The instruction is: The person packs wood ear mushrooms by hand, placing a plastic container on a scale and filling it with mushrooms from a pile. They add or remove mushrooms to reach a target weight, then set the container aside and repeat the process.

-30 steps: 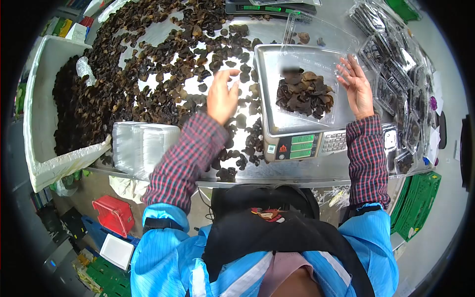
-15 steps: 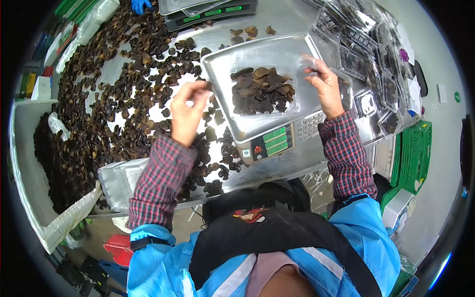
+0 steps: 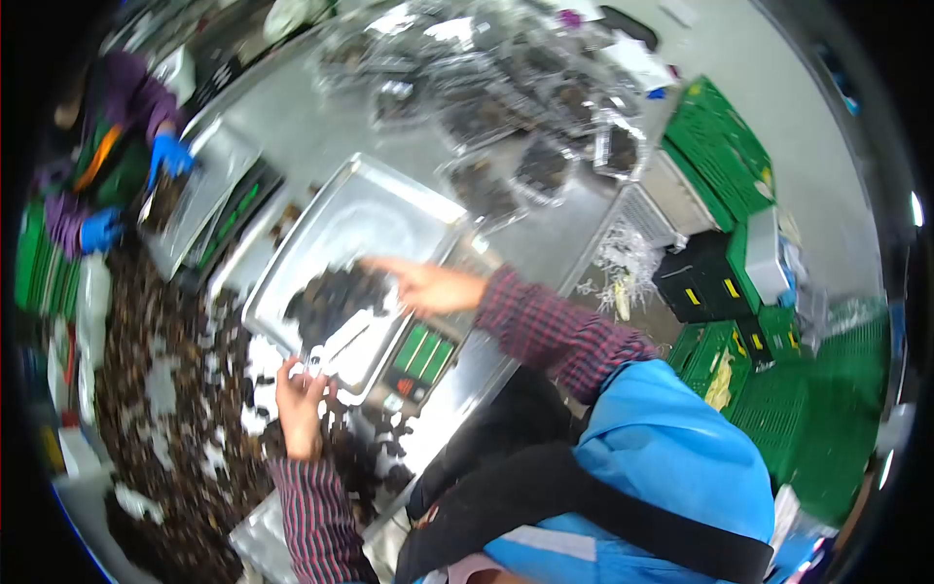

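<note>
A clear plastic tray (image 3: 350,336) holds a heap of dark wood ear mushrooms (image 3: 336,297) on the metal pan (image 3: 399,214) of a weighing scale (image 3: 420,360). The picture is smeared by motion. My right hand (image 3: 428,287) is at the plastic tray's right side, index finger stretched along the heap and thumb below. At the near left corner, my left hand (image 3: 300,409) has its thumb and fingertips on the tray's edge. Both hands appear to grip the tray, though blur hides the exact contact.
Loose mushrooms (image 3: 180,438) cover the table's left. Filled clear packs (image 3: 486,97) are piled at the back. A co-worker's blue-gloved hands (image 3: 167,156) are by a second scale (image 3: 229,214), upper left. Green crates (image 3: 715,146) stand at right.
My view has swung round, bringing the co-worker and more crates into sight. Both hands have come down to the plastic tray's sides; earlier the left was beside the pan and the right above it.
</note>
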Tool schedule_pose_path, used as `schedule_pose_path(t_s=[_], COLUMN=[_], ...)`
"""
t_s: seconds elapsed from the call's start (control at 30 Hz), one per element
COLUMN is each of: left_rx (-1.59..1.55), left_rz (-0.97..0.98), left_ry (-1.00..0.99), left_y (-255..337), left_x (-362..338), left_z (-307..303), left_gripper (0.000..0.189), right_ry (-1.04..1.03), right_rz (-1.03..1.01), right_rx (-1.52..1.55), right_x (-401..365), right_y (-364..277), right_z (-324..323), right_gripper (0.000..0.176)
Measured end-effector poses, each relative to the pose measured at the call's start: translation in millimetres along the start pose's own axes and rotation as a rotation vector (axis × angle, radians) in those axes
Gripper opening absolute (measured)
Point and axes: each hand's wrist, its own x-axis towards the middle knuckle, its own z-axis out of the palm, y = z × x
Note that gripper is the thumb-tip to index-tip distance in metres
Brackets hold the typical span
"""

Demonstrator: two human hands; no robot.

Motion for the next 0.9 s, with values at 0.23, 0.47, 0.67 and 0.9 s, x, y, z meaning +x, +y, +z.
schedule_pose_path(t_s=[0.23,0.47,0.67,0.9], left_rx=[-0.189,-0.088,-0.151,-0.260], left_rz=[-0.015,0.100,0.063,0.019], left_ry=[0.034,-0.198,-0.126,0.225], left_y=[16,85,54,36], left_x=[6,10,16,-48], left_z=[15,102,91,25], left_gripper=[0.028,0.040,0.026,0.018], right_ry=[0.255,0.556,0.689,0.499], right_rz=[0.087,-0.054,-0.420,-0.229], right_rx=[0.532,0.970,0.971,0.789], right_x=[2,-39,-40,52], right_y=[19,22,45,-35], right_z=[19,-99,-284,-233], right_gripper=[0.066,0.050,0.007,0.043])
